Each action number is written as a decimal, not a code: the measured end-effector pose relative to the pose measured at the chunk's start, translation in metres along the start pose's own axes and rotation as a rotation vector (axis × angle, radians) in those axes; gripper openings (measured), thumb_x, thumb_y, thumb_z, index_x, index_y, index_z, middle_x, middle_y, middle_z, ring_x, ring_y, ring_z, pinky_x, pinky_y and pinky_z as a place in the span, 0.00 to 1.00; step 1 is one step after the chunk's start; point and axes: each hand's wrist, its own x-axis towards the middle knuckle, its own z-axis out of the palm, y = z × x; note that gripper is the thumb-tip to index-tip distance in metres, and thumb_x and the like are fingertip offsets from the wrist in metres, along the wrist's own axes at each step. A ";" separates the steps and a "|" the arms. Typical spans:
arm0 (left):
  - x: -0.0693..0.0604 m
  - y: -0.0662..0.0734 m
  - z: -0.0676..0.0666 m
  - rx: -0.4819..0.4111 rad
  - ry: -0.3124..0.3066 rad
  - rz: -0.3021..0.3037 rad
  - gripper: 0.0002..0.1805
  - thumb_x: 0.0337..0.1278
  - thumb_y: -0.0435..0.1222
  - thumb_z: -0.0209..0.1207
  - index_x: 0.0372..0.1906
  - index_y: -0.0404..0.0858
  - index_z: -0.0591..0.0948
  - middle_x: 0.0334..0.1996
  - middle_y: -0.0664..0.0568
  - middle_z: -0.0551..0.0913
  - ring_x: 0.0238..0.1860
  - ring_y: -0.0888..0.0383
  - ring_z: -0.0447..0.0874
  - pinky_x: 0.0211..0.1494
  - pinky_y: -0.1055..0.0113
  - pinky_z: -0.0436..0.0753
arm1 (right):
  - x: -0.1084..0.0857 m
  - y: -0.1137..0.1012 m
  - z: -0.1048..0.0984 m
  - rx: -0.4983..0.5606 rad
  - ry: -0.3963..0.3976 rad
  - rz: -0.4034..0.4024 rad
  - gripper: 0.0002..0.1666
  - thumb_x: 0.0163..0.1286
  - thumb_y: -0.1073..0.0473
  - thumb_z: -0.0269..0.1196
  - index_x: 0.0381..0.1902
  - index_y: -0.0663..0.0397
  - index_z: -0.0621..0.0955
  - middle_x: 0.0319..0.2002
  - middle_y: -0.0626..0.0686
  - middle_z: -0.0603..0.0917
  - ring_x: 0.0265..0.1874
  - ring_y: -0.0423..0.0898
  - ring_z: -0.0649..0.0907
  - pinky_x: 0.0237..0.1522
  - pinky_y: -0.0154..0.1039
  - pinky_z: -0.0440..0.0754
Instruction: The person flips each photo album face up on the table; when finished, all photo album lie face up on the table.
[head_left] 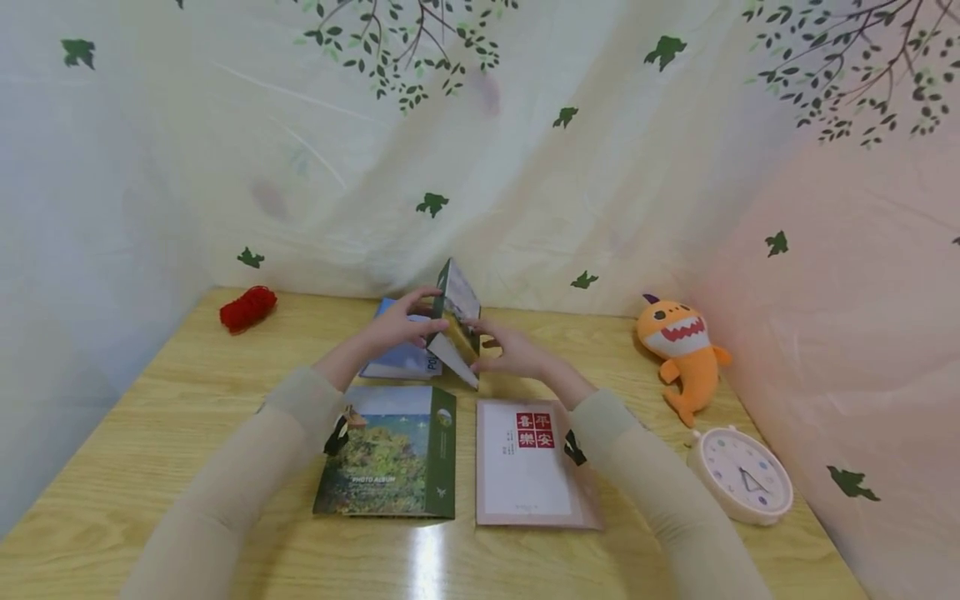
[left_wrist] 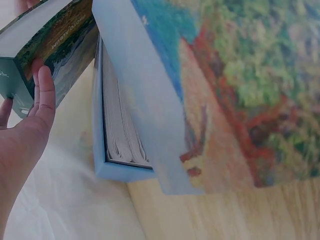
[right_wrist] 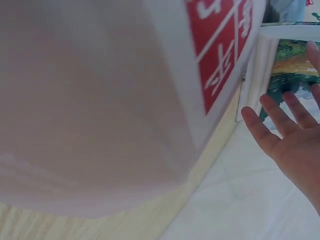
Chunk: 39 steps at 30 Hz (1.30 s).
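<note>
A green-spined photo album (head_left: 460, 304) is held tilted on edge above the back of the table. My left hand (head_left: 397, 325) grips its spine side, fingers and thumb bent round the album (left_wrist: 65, 47) in the left wrist view. On its other side is my right hand (head_left: 521, 354); in the right wrist view, this hand (right_wrist: 300, 142) has its fingers spread over the album's painted cover (right_wrist: 290, 75), and whether they touch cannot be told. Partly behind my left hand lies a blue book (head_left: 401, 360).
Nearer the front lie another photo album (head_left: 390, 458) on the left and a pink-edged book with red squares (head_left: 525, 492) on the right. An orange shark toy (head_left: 693, 367) and a round clock (head_left: 738, 475) are at right, red yarn (head_left: 248, 310) at back left. A curtain hangs behind.
</note>
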 end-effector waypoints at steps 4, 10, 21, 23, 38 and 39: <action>-0.010 0.008 -0.001 -0.060 -0.027 -0.003 0.42 0.61 0.41 0.60 0.74 0.44 0.51 0.67 0.32 0.60 0.55 0.37 0.73 0.53 0.43 0.77 | -0.003 0.006 0.002 -0.008 -0.030 0.000 0.44 0.64 0.57 0.65 0.72 0.53 0.58 0.69 0.56 0.64 0.65 0.58 0.68 0.64 0.51 0.68; -0.007 -0.001 -0.001 -0.111 -0.024 0.026 0.40 0.62 0.38 0.59 0.74 0.46 0.51 0.65 0.33 0.62 0.55 0.40 0.74 0.49 0.49 0.81 | -0.006 0.011 0.006 0.048 -0.065 0.088 0.43 0.65 0.56 0.63 0.73 0.40 0.56 0.68 0.61 0.63 0.61 0.56 0.73 0.59 0.47 0.74; 0.002 -0.003 0.006 -0.133 0.002 0.046 0.39 0.59 0.35 0.57 0.73 0.54 0.54 0.62 0.37 0.67 0.51 0.45 0.77 0.42 0.58 0.83 | -0.012 0.018 0.005 0.128 -0.035 0.117 0.41 0.68 0.58 0.60 0.72 0.37 0.54 0.65 0.64 0.66 0.57 0.57 0.77 0.55 0.47 0.78; 0.003 0.001 0.009 -0.096 -0.002 0.047 0.38 0.60 0.36 0.56 0.72 0.56 0.55 0.64 0.38 0.66 0.51 0.46 0.76 0.43 0.58 0.82 | -0.015 0.018 0.005 0.135 -0.011 0.138 0.40 0.68 0.57 0.60 0.72 0.38 0.53 0.62 0.64 0.70 0.56 0.57 0.78 0.50 0.46 0.81; 0.003 0.022 0.028 0.072 -0.045 0.130 0.33 0.58 0.34 0.53 0.67 0.57 0.60 0.69 0.43 0.58 0.40 0.48 0.77 0.39 0.57 0.80 | -0.033 0.019 0.001 0.302 0.129 0.231 0.46 0.65 0.52 0.63 0.71 0.29 0.48 0.64 0.68 0.66 0.55 0.64 0.77 0.41 0.52 0.82; 0.003 0.022 0.029 0.074 -0.046 0.138 0.33 0.57 0.34 0.54 0.67 0.57 0.60 0.68 0.43 0.59 0.40 0.49 0.78 0.39 0.58 0.80 | -0.034 0.019 0.001 0.313 0.136 0.239 0.47 0.65 0.51 0.63 0.71 0.26 0.48 0.65 0.67 0.64 0.56 0.64 0.76 0.42 0.53 0.81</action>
